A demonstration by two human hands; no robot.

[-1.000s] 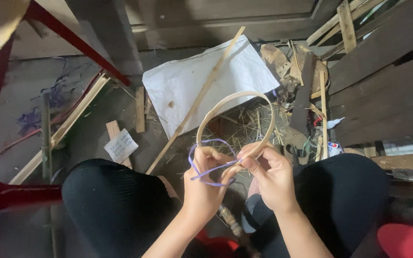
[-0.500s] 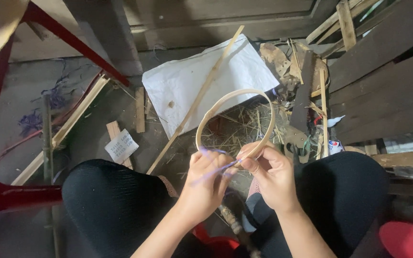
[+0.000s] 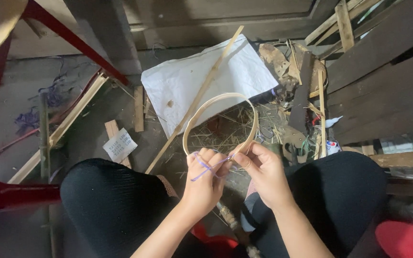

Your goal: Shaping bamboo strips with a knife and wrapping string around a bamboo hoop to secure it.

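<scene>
A thin bamboo strip bent into a hoop (image 3: 218, 98) stands up from between my two hands. My left hand (image 3: 205, 179) grips the hoop's lower left end, with a purple string (image 3: 205, 168) crossing over its fingers. My right hand (image 3: 263, 173) pinches the hoop's lower right end and the other end of the string. Both hands are close together above my knees in black trousers (image 3: 115, 205). Where the strip's ends overlap is hidden by my fingers.
A white sack sheet (image 3: 206, 79) lies on the floor ahead with a long bamboo stick (image 3: 201, 93) across it. Straw scraps, wood offcuts and a saw (image 3: 303, 98) sit to the right. Dark wooden planks (image 3: 383, 91) are at the right, a red frame (image 3: 5, 191) at the left.
The loose purple loop that stood out to the left has been drawn in tight against my left fingers. The hoop and both hands have stayed in about the same place.
</scene>
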